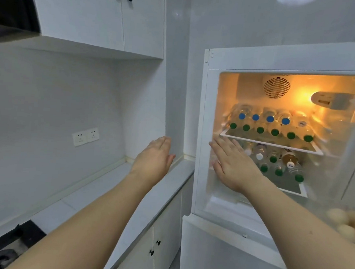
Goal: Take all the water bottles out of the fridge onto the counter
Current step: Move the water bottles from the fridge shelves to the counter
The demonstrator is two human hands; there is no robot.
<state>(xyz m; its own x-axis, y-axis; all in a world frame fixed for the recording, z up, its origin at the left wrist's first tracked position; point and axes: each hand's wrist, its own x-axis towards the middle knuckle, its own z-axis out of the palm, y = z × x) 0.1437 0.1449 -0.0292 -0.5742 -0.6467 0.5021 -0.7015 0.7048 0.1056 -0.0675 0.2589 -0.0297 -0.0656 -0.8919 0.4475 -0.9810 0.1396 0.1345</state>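
Both our forearms stretch out, left hand (155, 156) and right hand (233, 163) flat-fingered and empty; we should grip front-row water bottles (269, 128) first.

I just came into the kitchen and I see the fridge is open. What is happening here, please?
A person is reaching toward the open fridge with both hands empty. The right hand is flat, in front of the lower shelf; the left hand hovers open above the counter. The water bottles lie stacked on two shelves, caps facing out, mostly green and blue. None is on the counter yet. Eggs sit in the door at the right.
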